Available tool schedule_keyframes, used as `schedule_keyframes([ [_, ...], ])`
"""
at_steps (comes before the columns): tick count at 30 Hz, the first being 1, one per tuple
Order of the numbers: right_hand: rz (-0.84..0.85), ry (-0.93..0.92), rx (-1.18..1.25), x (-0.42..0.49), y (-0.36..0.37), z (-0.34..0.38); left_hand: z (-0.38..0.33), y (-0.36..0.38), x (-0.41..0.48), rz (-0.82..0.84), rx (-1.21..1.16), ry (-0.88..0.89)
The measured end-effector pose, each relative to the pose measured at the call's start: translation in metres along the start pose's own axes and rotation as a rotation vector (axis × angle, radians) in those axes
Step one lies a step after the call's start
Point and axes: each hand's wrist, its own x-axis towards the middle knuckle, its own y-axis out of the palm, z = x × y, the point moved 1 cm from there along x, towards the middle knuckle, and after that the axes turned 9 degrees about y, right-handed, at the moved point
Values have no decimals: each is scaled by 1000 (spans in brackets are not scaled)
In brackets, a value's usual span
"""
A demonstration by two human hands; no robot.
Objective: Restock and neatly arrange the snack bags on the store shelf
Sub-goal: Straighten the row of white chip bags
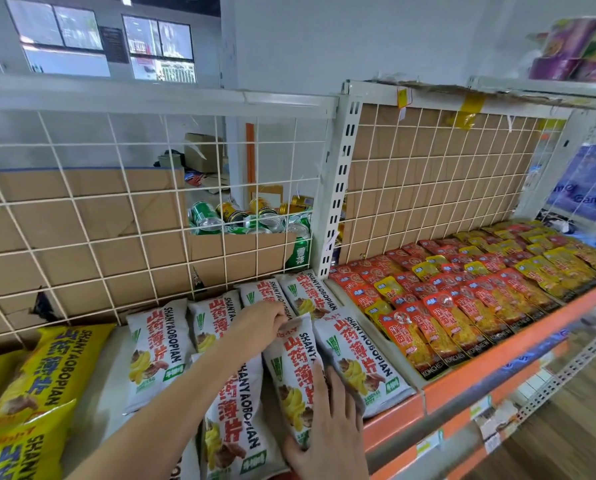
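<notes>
Several white snack bags marked SHANYAOBOPIAN lie on the shelf (393,415) in front of me. One white bag (295,372) in the middle stands tilted on its edge between its neighbours. My left hand (260,320) pinches its top edge, and my right hand (327,427) grips its lower end, thumb under the bottom. Another white bag (357,355) lies flat just to its right, and one more white bag (158,351) to the left. Yellow bags (43,372) of the same brand sit at the far left.
Rows of small red and yellow snack packets (463,292) fill the shelf to the right. A white wire grid (116,216) backed with cardboard closes the rear. Drink cans (255,216) show through a gap. The orange shelf edge (480,362) runs along the front.
</notes>
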Motion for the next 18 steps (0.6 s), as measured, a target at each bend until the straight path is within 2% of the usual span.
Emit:
schedule_keyframes([
  [4, -73, -65, 105, -3, 1, -1, 20, -18, -19, -109, -43, 20],
  [8, -171, -268, 200, -8, -4, 11, 46, -31, -49, -66, -6, 16],
  [13, -35, -394, 250, -15, -1, 43, 56, -34, -78, -4, 38, 18],
  [18, 135, -364, 132, -17, 9, 63, 55, -26, -86, 0, -28, -17],
])
